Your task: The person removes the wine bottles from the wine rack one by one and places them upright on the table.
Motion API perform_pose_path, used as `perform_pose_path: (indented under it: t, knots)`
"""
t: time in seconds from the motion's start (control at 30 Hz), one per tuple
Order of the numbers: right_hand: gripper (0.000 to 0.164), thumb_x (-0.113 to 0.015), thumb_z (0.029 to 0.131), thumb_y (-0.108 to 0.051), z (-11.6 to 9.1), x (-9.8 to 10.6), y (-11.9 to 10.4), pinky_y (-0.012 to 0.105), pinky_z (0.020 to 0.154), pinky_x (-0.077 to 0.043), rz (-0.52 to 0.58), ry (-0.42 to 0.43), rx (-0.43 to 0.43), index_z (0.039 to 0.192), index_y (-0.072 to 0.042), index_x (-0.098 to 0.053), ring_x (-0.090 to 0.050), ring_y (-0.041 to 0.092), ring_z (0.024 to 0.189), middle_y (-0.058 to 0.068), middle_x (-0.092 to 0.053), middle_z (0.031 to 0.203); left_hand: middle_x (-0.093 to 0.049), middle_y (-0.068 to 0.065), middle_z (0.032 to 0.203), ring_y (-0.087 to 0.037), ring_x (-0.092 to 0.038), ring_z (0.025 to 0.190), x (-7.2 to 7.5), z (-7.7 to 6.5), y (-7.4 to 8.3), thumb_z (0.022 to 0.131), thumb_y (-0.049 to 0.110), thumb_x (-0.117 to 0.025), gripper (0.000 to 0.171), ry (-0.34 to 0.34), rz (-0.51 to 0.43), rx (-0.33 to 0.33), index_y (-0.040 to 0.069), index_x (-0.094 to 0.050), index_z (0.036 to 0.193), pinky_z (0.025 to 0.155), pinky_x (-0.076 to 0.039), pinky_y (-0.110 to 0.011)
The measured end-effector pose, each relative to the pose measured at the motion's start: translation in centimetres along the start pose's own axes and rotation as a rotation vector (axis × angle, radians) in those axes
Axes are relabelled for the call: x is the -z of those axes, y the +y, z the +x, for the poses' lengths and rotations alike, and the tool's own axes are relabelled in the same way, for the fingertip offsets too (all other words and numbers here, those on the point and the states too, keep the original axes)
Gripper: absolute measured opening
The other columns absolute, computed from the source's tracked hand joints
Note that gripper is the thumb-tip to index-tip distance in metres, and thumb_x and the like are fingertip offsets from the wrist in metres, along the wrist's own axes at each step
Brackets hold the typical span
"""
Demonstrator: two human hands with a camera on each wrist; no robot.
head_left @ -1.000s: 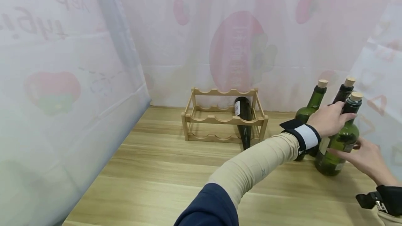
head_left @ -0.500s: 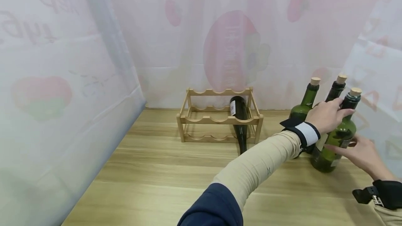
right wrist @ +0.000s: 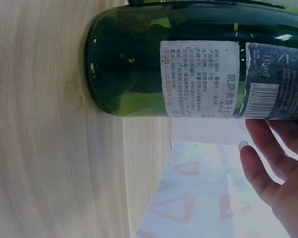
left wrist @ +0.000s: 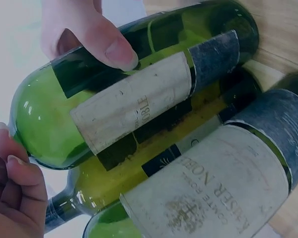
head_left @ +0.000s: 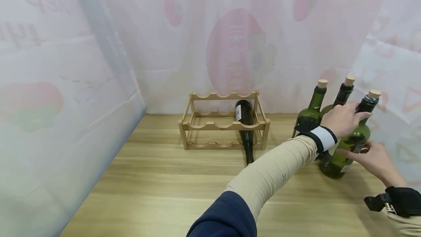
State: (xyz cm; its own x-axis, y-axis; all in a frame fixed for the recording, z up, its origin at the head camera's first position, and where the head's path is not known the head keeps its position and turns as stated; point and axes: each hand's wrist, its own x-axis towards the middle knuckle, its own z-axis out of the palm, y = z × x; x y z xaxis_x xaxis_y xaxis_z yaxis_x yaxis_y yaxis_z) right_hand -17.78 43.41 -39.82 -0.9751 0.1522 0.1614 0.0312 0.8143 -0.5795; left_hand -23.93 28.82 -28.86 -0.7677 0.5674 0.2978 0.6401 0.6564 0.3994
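A green wine bottle point(head_left: 356, 133) with a cork in its mouth leans with its neck to the right. My left hand point(head_left: 340, 120) grips it at the neck, fingers curled in the left wrist view. Lower down, my right hand point(head_left: 378, 161) holds the bottle's body, its thumb point(left wrist: 120, 52) across the glass beside the pale label and its fingers point(right wrist: 268, 148) at the other side. The base stays close over the table. Behind it stand two more corked bottles, a green one point(head_left: 310, 112) and a darker one point(head_left: 343, 93), partly hidden by my left hand and wrist.
A wooden wine rack point(head_left: 223, 126) stands near the back curtain point(head_left: 184, 54). One dark bottle point(head_left: 245, 116) lies in its right slot, neck towards me. A pale curtain point(head_left: 394, 94) hangs close to the right of the bottles, another point(head_left: 65, 120) on the left.
The held bottle has tilted further, its neck moving right away from the two standing bottles. Both hands keep their hold. The head view has shifted slightly right.
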Motion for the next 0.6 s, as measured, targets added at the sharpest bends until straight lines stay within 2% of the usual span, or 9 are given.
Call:
perform_pose_path:
  t: [0.1,0.17,0.27,0.33,0.4,0.5,0.6]
  knots:
    - [0.077,-0.066,0.088,-0.046,0.06,-0.01,0.20,0.030,0.062,-0.045,0.009,-0.011,0.002,0.131,0.012,-0.041,-0.054,0.055,0.102,0.042,-0.051,0.120,-0.065,0.024,0.108,0.006,-0.063,0.097,-0.27,0.12,0.06,0.098,0.053,-0.041,0.030,0.012,0.002,-0.003,0.039,-0.053,0.121,0.067,-0.049,-0.013]
    - [0.075,-0.067,0.088,-0.045,0.10,0.07,0.31,0.028,0.061,-0.044,0.014,-0.009,0.008,0.130,0.012,-0.042,-0.058,0.050,0.097,0.042,-0.052,0.119,-0.065,0.024,0.105,0.006,-0.064,0.095,-0.37,0.27,0.13,0.098,0.054,-0.041,0.027,0.016,0.005,-0.002,0.038,-0.054,0.117,0.065,-0.048,-0.014]
    - [0.073,-0.068,0.087,-0.044,0.18,0.13,0.33,0.025,0.059,-0.044,0.018,0.000,0.011,0.127,0.012,-0.045,-0.062,0.024,0.083,0.040,-0.055,0.115,-0.065,0.024,0.102,0.006,-0.064,0.091,-0.37,0.40,0.20,0.098,0.054,-0.040,0.027,0.018,0.008,0.002,0.038,-0.054,0.115,0.062,-0.047,-0.014]
    - [0.069,-0.069,0.087,-0.043,0.21,0.17,0.33,0.024,0.057,-0.044,0.024,0.010,0.016,0.125,0.011,-0.047,-0.057,0.004,0.077,0.038,-0.058,0.112,-0.065,0.024,0.102,0.006,-0.063,0.090,-0.29,0.46,0.25,0.098,0.055,-0.040,0.028,0.020,0.011,0.003,0.038,-0.053,0.115,0.060,-0.046,-0.014]
    - [0.067,-0.070,0.087,-0.042,0.20,0.20,0.30,0.023,0.056,-0.043,0.029,0.021,0.022,0.123,0.010,-0.048,-0.049,-0.009,0.073,0.036,-0.060,0.109,-0.065,0.024,0.100,0.006,-0.063,0.087,-0.21,0.48,0.30,0.098,0.054,-0.040,0.026,0.022,0.006,0.002,0.037,-0.054,0.113,0.059,-0.045,-0.014]
    - [0.065,-0.070,0.087,-0.040,0.07,0.16,0.31,0.022,0.056,-0.044,0.041,0.030,0.030,0.122,0.010,-0.049,-0.047,-0.015,0.070,0.036,-0.061,0.108,-0.064,0.023,0.097,0.006,-0.062,0.083,-0.23,0.41,0.32,0.098,0.054,-0.040,0.025,0.021,0.000,0.001,0.036,-0.053,0.111,0.057,-0.044,-0.014]
    - [0.067,-0.069,0.087,-0.039,-0.22,-0.06,0.37,0.022,0.057,-0.045,0.044,0.016,0.030,0.124,0.013,-0.048,-0.059,-0.002,0.073,0.039,-0.059,0.110,-0.065,0.024,0.101,0.007,-0.062,0.086,-0.53,0.18,0.29,0.098,0.054,-0.041,0.027,0.010,-0.014,0.012,0.038,-0.054,0.116,0.059,-0.044,-0.013]
